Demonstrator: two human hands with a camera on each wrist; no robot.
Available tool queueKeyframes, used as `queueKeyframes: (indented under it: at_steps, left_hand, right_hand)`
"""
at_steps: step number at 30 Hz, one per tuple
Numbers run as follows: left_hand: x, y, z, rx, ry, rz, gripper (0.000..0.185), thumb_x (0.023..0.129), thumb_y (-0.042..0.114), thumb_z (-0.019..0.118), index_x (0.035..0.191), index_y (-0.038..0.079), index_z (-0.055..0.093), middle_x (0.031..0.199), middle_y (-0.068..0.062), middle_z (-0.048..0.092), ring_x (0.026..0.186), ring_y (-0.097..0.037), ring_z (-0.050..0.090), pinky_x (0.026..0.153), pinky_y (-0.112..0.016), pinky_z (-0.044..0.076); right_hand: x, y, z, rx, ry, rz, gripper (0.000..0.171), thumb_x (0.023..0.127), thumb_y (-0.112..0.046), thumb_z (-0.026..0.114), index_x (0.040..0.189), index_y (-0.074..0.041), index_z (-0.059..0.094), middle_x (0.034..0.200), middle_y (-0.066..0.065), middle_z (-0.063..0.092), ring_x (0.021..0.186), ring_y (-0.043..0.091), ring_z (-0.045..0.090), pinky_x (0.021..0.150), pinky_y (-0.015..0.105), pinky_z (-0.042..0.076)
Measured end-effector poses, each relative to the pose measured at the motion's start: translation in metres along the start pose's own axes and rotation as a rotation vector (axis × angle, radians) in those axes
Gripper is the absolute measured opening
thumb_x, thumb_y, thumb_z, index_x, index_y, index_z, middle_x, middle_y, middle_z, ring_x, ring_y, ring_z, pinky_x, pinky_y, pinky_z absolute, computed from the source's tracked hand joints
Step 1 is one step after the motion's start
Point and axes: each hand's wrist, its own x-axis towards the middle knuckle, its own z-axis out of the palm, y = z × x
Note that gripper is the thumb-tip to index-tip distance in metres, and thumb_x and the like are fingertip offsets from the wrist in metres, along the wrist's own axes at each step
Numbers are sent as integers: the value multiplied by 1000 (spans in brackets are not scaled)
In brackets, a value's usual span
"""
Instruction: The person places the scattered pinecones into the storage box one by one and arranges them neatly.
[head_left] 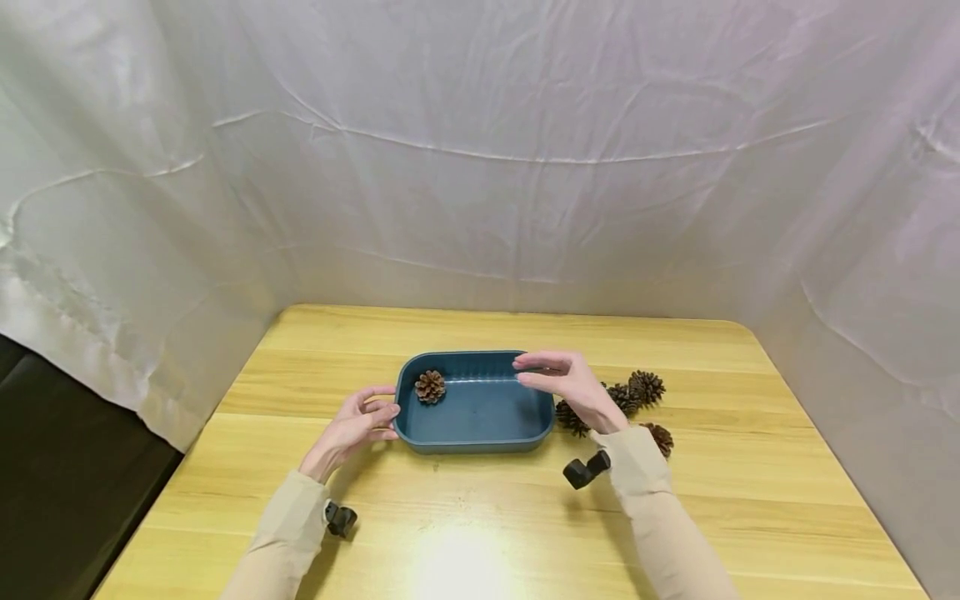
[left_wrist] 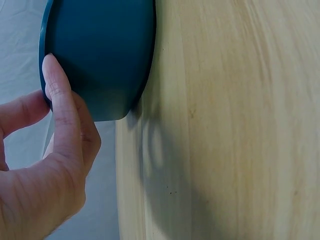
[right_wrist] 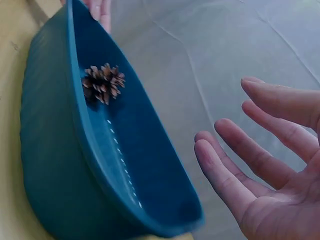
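A blue rectangular plastic basin (head_left: 480,417) with rounded corners stands on the table. One brown pine cone (head_left: 431,387) lies inside it, near the left end; the right wrist view shows the same pine cone (right_wrist: 103,83). My left hand (head_left: 362,423) holds the basin's left end, thumb and fingers at the rim, as the left wrist view of this hand (left_wrist: 57,145) also shows. Above the basin's right end hovers my right hand (head_left: 566,383), fingers spread and nothing between them. In the right wrist view its fingers (right_wrist: 252,152) are apart from the rim.
Several dark pine cones (head_left: 622,400) lie close together right of the basin, partly hidden behind my right hand and wrist. Another pine cone (head_left: 660,438) sits by the right sleeve. A pale cloth (head_left: 525,208) hangs behind the wooden table (head_left: 750,467) and along its sides.
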Motion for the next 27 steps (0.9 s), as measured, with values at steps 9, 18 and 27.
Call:
queueKeyframes:
  at_steps: [9, 18, 27]
  left_hand:
    - [1, -2, 0, 7, 13, -3, 55, 100, 1, 55, 146, -12, 29, 97, -2, 64, 72, -7, 62, 70, -22, 62]
    - [0, -2, 1, 11, 19, 2, 53, 101, 2, 55, 145, -10, 30, 98, 0, 64, 72, -7, 62, 70, -21, 61]
    - [2, -4, 0, 7, 33, 2, 52, 100, 1, 53, 145, -10, 31, 97, -1, 64, 71, -6, 61, 68, -20, 61]
  right_hand:
    - [-30, 15, -26, 50, 47, -91, 46, 94, -10, 70, 135, 8, 57, 121, -2, 73, 115, 19, 69, 98, 27, 58]
    - [-62, 29, -55, 91, 135, -206, 46, 91, 4, 68, 132, 17, 52, 118, -1, 75, 111, 15, 71, 98, 26, 58]
    - [-96, 47, -91, 154, 177, -239, 45, 94, 10, 60, 136, 17, 47, 127, 6, 71, 114, 14, 69, 100, 22, 55]
